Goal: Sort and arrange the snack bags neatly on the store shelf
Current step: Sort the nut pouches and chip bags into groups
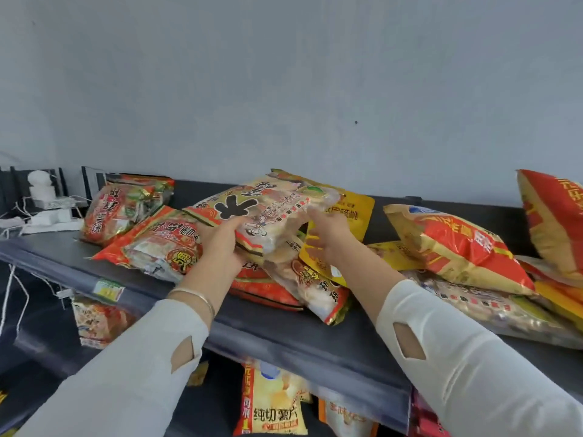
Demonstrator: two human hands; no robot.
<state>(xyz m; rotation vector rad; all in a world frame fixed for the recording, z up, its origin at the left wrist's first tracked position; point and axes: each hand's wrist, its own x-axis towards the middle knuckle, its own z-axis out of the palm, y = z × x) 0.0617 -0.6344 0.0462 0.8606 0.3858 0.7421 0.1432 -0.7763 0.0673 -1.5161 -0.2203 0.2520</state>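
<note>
A clear rice-cracker bag [262,209] with a big black character and red trim is lifted a little above a pile of snack bags on the dark top shelf [303,339]. My left hand [220,244] grips its near left edge. My right hand [328,234] holds its right end from below. Under it lie a red and clear bag [315,288] and a yellow pouch [353,216]. To the left lie a red bag [157,244] and another red bag [123,206] farther back. On the right a yellow and red bag [457,247] rests on other bags.
A white power strip with plugs and cords [47,209] sits at the shelf's far left. A grey wall rises behind the shelf. A yellow price tag [108,290] is on the shelf's front rail. On the lower shelf stand more bags, one a yellow chip bag [271,405].
</note>
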